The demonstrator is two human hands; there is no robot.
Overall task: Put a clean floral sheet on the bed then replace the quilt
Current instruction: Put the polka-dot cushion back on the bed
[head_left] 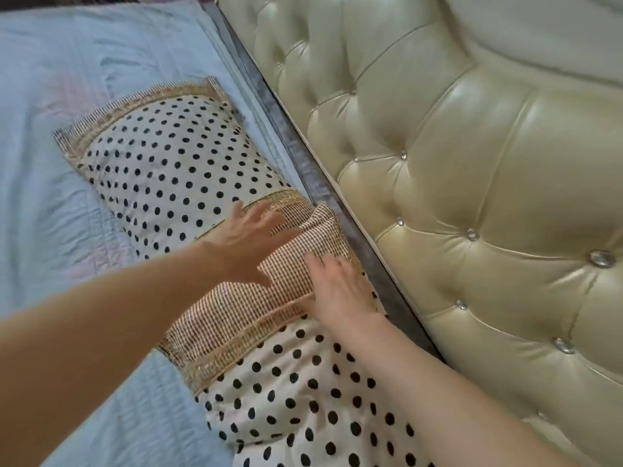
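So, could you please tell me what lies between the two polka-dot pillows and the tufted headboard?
In the head view, a narrow strip of the light blue quilt and a dark grey frame rail run between the pillows and the headboard.

Both my arms reach out in front of me. My left hand (247,244) is flat, palm down, fingers (266,210) spread wide. My right hand (340,291) lies flat just beside it, fingers together.

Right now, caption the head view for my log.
Both hands, left and right, pat two polka-dot pillows on a pale blue quilt beside a tufted cream headboard.
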